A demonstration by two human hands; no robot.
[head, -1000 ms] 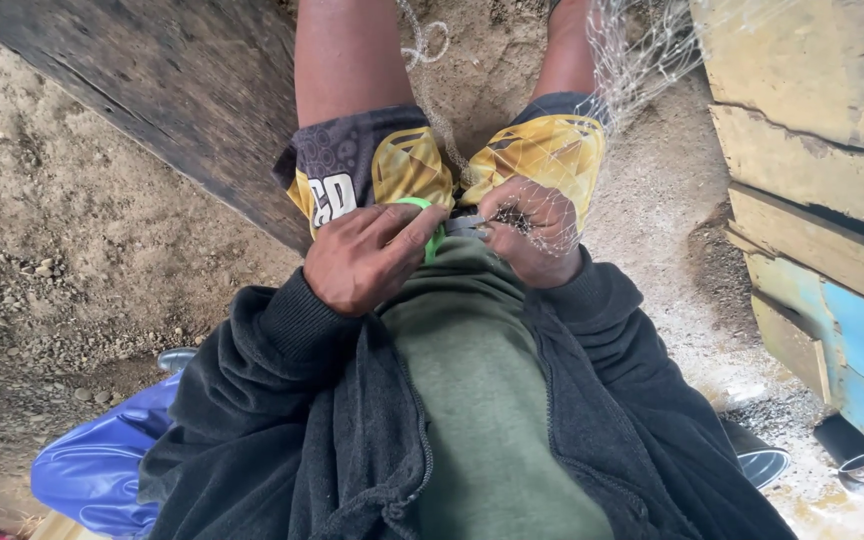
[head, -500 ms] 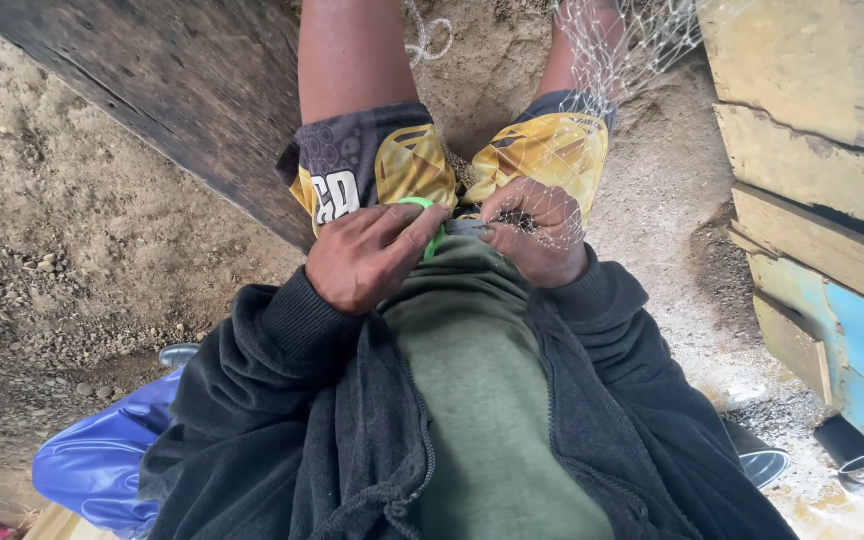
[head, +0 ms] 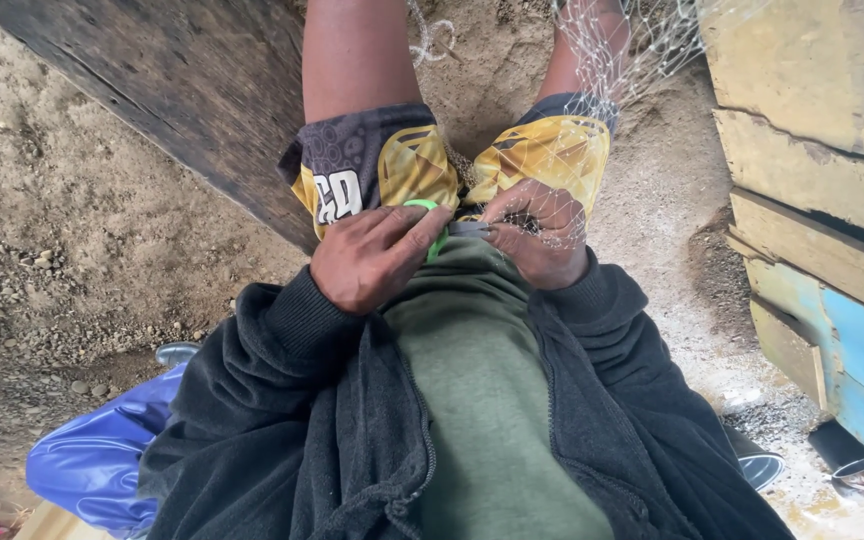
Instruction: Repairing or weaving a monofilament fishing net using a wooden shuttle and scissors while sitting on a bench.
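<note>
Change vs. prior frames: minimal. Both hands sit in the same spot at the lap; the view has tilted slightly, so more of the thin pale mesh fishing net [head: 632, 50] shows at top right. Meaning: work is in a hold-and-manipulate phase, with no repositioning of the pieces.

Left to right:

1. Shiny blue plastic sheet or bag [head: 102, 460], lower left, on sandy gravel ground [head: 72, 230]. Not touched.
2. Dark weathered wooden plank [head: 192, 90], running diagonally at upper left, beside the left thigh.
3. Left hand [head: 372, 255]: fingers [head: 422, 230] curled and closed on a small bright green plastic piece [head: 430, 225], prob. a netting needle; only an arc of it shows betw. thumb and forefinger. Grip is pinched, not loose.
4. Green piece location: centre of the lap, just above the hem of the olive green shirt [head: 482, 400], betw. both hands, over the yellow-and-black patterned shorts [head: 392, 170].
5. Right hand [head: 537, 235]: fingers bent inward, clenched on a gathered bit of the net, which drapes over hand and right knee. A small grey item lies betw. the hands; kind cannot be told.
6. Painted wooden planks, yellow and blue [head: 822, 200], far right, apart from the hands.
</note>
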